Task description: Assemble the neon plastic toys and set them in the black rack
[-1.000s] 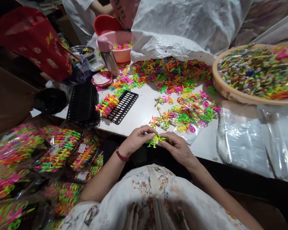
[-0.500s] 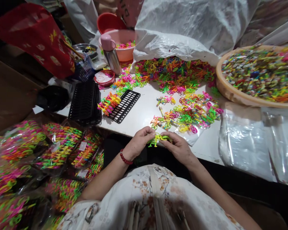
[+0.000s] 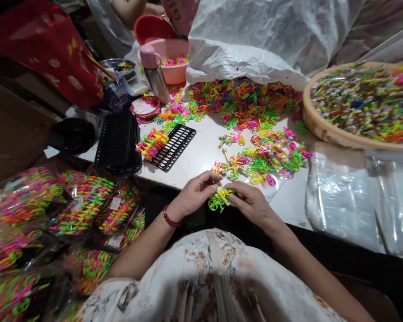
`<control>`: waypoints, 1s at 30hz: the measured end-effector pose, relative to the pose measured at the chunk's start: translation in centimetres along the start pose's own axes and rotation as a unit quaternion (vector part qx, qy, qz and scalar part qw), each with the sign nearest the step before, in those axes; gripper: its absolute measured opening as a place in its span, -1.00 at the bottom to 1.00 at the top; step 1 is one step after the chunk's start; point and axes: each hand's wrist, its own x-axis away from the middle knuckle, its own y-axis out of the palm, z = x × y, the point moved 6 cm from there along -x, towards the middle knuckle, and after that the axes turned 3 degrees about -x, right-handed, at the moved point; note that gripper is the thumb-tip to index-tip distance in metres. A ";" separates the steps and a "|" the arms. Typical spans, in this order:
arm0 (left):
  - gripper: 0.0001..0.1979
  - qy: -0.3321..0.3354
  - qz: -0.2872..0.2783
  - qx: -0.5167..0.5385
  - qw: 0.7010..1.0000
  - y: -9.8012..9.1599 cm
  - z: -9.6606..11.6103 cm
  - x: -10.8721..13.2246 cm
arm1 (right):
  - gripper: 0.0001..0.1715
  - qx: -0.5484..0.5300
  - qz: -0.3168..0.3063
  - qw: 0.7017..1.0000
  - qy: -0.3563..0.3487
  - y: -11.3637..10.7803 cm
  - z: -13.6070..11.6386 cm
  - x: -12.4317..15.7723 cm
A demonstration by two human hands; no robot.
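Note:
A small yellow-green plastic toy bicycle (image 3: 218,201) is held between my two hands, just off the table's front edge. My left hand (image 3: 196,192), with a red bead bracelet at the wrist, is closed with thumb and fingertips at the toy's upper left side. My right hand (image 3: 253,201) pinches its yellow right end. Right behind my hands lies a loose heap of bright plastic toy pieces (image 3: 262,161). To the left is a black slotted rack (image 3: 176,145), its left part filled with a row of colourful toys.
A stack of black racks (image 3: 117,143) stands left. Behind are a flask (image 3: 156,78), a pink basin (image 3: 174,74) and a white sack (image 3: 242,60) spilling toys. At right are a large round tub (image 3: 309,112) and clear plastic bags (image 3: 342,201). Packed bags (image 3: 83,205) lie lower left.
The toy has turned in my hands, and a round green wheel now shows at its lower left. My left hand has shifted slightly up and left. A person's arm has appeared at the back.

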 end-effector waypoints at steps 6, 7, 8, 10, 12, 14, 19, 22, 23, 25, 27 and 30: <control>-0.81 0.027 -0.096 -0.160 0.982 -0.5 1.0 -0.7 | -0.75 -0.021 -0.034 0.999 0.026 0.6 -0.1 0.1; -0.81 0.025 -0.112 -0.158 0.981 -0.5 1.0 -0.7 | -0.75 -0.026 -0.033 0.999 0.031 0.6 -0.1 0.2; -0.81 0.016 -0.123 -0.146 0.982 -0.5 0.8 -0.6 | -0.76 -0.030 -0.032 0.998 0.037 0.6 -0.1 0.2; -0.80 -0.024 -0.116 -0.110 0.987 -0.5 0.1 -0.5 | -0.78 -0.036 -0.031 0.998 0.045 0.6 -0.2 0.1; -0.79 -0.069 -0.080 -0.065 0.992 -0.5 -0.8 -0.4 | -0.80 -0.036 -0.023 0.998 0.043 0.7 -0.6 0.0; -0.80 -0.104 -0.032 -0.020 0.994 -0.4 -1.6 -0.2 | -0.82 -0.023 -0.011 0.999 0.028 0.9 -1.0 0.0; -0.89 -0.124 0.051 -0.037 0.990 -0.1 -2.2 0.4 | -0.82 0.058 0.029 0.998 -0.013 2.0 -2.0 1.0; -0.88 -0.118 0.059 -0.118 0.984 -0.2 -1.9 0.6 | -0.81 0.127 0.043 0.991 -0.025 2.5 -2.2 1.7; -0.87 -0.116 0.051 -0.135 0.983 -0.2 -1.7 0.6 | -0.80 0.140 0.041 0.989 -0.030 2.5 -2.2 1.7; -0.85 -0.110 0.003 -0.139 0.984 0.0 -1.4 0.5 | -0.81 0.131 0.020 0.990 -0.040 2.4 -1.9 1.7; -0.82 -0.097 -0.070 -0.138 0.983 0.4 -0.9 0.4 | -0.82 0.091 -0.009 0.995 -0.041 2.0 -1.5 1.4; -0.82 -0.053 -0.118 -0.203 0.971 0.5 0.2 0.2 | -0.84 0.052 -0.031 0.998 -0.032 1.4 -1.2 1.1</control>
